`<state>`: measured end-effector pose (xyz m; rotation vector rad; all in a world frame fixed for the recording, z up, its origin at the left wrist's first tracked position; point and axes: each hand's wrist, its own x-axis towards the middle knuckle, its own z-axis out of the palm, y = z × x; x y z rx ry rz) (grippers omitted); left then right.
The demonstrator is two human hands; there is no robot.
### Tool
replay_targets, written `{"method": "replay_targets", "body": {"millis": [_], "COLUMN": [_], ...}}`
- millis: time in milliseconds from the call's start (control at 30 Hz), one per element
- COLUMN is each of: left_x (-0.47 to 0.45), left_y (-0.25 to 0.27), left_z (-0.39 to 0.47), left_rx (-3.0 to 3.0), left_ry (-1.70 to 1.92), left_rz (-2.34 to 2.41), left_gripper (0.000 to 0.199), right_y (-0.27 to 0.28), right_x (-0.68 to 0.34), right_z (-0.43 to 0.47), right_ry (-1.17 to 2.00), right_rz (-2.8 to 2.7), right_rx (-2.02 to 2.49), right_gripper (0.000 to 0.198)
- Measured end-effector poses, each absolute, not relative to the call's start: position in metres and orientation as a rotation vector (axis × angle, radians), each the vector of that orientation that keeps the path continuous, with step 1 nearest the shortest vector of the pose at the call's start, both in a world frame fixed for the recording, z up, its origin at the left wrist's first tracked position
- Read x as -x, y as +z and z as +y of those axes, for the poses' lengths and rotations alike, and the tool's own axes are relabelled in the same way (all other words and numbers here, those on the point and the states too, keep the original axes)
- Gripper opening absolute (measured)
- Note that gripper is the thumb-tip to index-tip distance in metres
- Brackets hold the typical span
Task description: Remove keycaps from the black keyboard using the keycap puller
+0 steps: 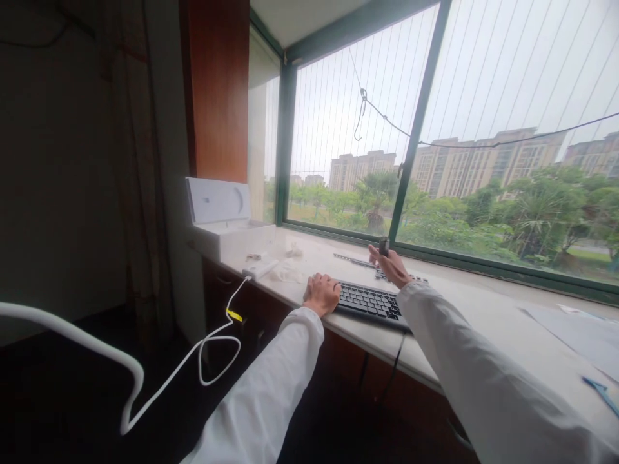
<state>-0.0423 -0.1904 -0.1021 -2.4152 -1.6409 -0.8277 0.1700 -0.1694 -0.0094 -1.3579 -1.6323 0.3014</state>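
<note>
A black keyboard (370,301) lies on the white windowsill counter. My left hand (322,293) is closed over its left end, fingers curled round the edge. Above the keyboard's far side, my right hand (395,267) is raised and pinches a small black object (384,246), whose exact kind I cannot make out. Behind the keyboard, close to the right hand, lie a thin dark strip (355,260) and several small dark pieces (381,275), partly hidden by that hand. My right sleeve covers the keyboard's right end.
An open white box (232,238) stands at the counter's left end. Beside it a white power strip (260,267) trails a white cable (220,336) over the front edge. Crumpled clear plastic (289,270) lies nearby. Papers (575,338) and a blue item (601,394) are at right.
</note>
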Motion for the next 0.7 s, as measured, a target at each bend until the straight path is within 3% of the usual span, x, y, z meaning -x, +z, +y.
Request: {"method": "replay_targets", "body": {"millis": [233,367,467,700], "left_x": [0.044,0.044,0.043,0.045], "left_y": [-0.106,-0.107,-0.108,-0.106], "left_z": [-0.187,-0.184,-0.183,-0.186], "left_rx": [2.387,2.381,2.371,2.382], "left_ry": [-0.837,-0.852,-0.884,-0.873], "left_rz": [-1.601,-1.637,-1.643,-1.676], "left_gripper": [0.039,0.039,0.038,0.035], "right_y": [-0.026,-0.052,-0.059,-0.064], "right_x": [-0.083,-0.077,-0.079,-0.077], "right_z": [-0.125,-0.121,-0.122,-0.121], "right_ry": [0.924,1.165,1.254,1.226], "right_rz": [-1.136,-0.964,-0.917,-0.826], "right_rx": [0.911,0.801,0.712,0.767], "right_gripper": [0.036,0.047,0.055,0.046]}}
